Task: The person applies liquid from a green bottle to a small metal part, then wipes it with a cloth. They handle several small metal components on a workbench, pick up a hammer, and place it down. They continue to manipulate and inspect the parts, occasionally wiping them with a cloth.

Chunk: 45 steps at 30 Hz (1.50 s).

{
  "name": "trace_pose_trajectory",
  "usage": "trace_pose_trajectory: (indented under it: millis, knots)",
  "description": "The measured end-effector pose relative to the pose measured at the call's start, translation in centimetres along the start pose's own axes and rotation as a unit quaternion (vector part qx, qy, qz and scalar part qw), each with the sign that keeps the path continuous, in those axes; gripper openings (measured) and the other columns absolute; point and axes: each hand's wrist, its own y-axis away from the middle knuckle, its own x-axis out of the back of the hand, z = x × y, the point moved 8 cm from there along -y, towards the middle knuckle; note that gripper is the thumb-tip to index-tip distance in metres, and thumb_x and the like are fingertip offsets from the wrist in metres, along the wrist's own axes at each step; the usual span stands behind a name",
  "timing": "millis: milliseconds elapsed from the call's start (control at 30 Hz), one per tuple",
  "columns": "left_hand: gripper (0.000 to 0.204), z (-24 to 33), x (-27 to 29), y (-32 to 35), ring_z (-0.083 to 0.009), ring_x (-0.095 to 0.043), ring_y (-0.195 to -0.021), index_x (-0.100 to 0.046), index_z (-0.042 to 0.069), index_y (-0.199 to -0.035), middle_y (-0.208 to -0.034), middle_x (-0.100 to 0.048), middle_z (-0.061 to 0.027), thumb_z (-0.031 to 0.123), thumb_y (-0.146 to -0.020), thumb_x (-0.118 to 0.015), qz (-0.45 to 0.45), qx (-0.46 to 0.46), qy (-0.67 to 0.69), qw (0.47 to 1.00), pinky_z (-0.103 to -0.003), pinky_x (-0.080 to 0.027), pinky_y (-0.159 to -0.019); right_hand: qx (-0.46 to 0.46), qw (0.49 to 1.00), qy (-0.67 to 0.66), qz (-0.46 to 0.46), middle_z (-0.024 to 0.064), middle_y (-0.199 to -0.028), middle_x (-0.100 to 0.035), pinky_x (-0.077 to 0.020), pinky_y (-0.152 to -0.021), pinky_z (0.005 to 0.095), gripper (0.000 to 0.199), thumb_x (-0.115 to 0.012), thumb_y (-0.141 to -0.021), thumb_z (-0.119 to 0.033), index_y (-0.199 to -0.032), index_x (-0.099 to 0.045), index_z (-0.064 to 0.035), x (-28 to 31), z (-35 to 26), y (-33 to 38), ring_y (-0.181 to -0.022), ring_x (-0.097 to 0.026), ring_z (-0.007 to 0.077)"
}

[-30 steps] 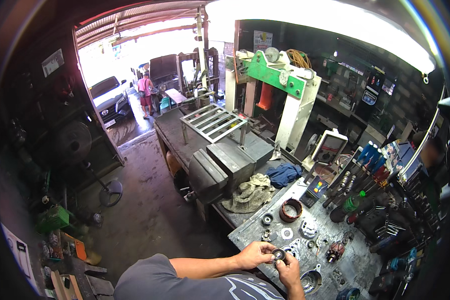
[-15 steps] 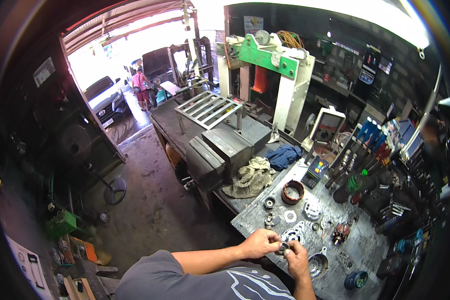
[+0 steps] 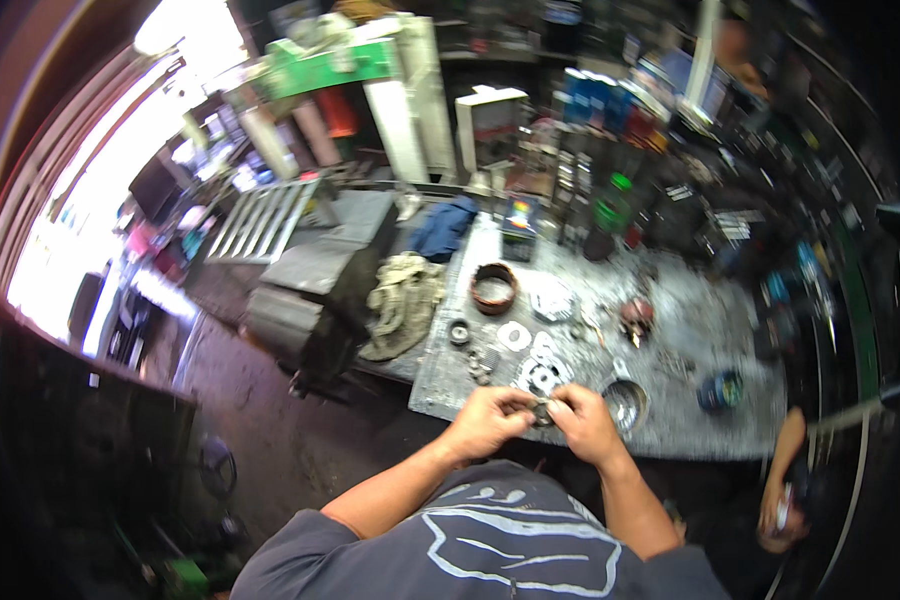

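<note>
- At the bench point(image 3: 690, 420) edge, my left hand point(image 3: 487, 420) and right hand point(image 3: 585, 420) pinch one small dark part point(image 3: 543, 411) between them.
- Beside it: washers point(image 3: 530, 350), a bowl point(image 3: 626, 403).

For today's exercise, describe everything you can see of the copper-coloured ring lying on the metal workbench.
The copper-coloured ring is a short, wide, open cylinder, reddish-brown outside and dark inside, perhaps wound wire, though blur hides detail. It sits on one open end on the scratched grey workbench, in its far left part. A crumpled rag lies to its left, flat pale washers just nearer. Both hands work well away from it; nothing visibly touches it but the bench.
</note>
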Motion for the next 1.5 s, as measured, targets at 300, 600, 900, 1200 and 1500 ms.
trace_pose_trajectory:
  millis: [300, 600, 900, 1200, 1500]
  knots:
    - [0.025, 0.2, 2.8, -1.4, -0.0119, -0.072, -0.081, -0.076, -0.005, -0.115, -0.096, -0.078, -0.0065, 0.013, -0.098, -0.081, -0.001, 0.040, 0.077, 0.996, -0.029, -0.061, -0.079, -0.165, 0.852, -0.495, -0.042, 0.0043, -0.098, -0.071, -0.0511, -0.072, 0.0274, 0.023, -0.066, -0.108, -0.017, -0.118, -0.074, 0.0014, -4.3, 3.4, 1.1, -0.078, -0.061, 0.0110]
    - [0.026, -0.8, 3.9, -2.9, -0.0129, -0.074, -0.089, -0.077, -0.004, -0.118, -0.100, -0.079, -0.0064, 0.015, -0.101, -0.081, -0.097, 0.036, -0.025, 0.994, -0.028, -0.060, -0.083, -0.129, 0.762, -0.633, -0.031, -0.0003, -0.098, -0.068, -0.0466, -0.073, 0.0293, 0.018, -0.068, -0.109, -0.015, -0.121, -0.071, -0.0016, -6.5, 4.1, 2.8, -0.071, -0.050, 0.0069]
    - [0.038, -3.3, 28.9, -8.2, -0.0385, -0.073, -0.116, -0.075, 0.005, -0.128, -0.114, -0.076, -0.0222, 0.021, -0.094, -0.074, 0.326, 0.008, -0.625, 0.709, -0.051, -0.058, -0.100, -0.136, 0.788, -0.600, 0.033, 0.0015, -0.100, -0.070, -0.0483, -0.071, 0.0307, 0.016, -0.072, -0.109, -0.020, -0.113, -0.071, -0.0045, -2.1, 6.0, 6.1, -0.069, -0.051, 0.0080]
    - [0.032, 10.0, 26.2, 2.8, -0.0297, -0.070, -0.122, -0.064, -0.002, -0.130, -0.140, -0.069, -0.0168, 0.003, -0.104, -0.045, 0.313, -0.415, 0.251, 0.817, -0.043, -0.059, -0.104, -0.167, 0.791, -0.587, -0.046, 0.0008, -0.094, -0.068, -0.0484, -0.073, 0.0314, 0.015, -0.069, -0.112, -0.019, -0.111, -0.071, -0.0048, -2.3, 6.2, 2.5, -0.070, -0.051, 0.0087]
    - [0.070, 13.0, 3.9, 6.7, -0.0311, -0.049, -0.153, -0.048, 0.003, -0.162, -0.168, -0.047, -0.0213, 0.002, -0.098, -0.076, 0.095, -0.340, -0.080, 0.932, -0.044, -0.034, -0.129, -0.133, 0.774, -0.565, -0.253, 0.0089, -0.127, -0.076, -0.0620, -0.101, 0.0380, 0.034, -0.064, -0.114, -0.021, -0.141, -0.066, -0.0015, -10.9, -3.6, -4.3, -0.112, -0.075, 0.0175]
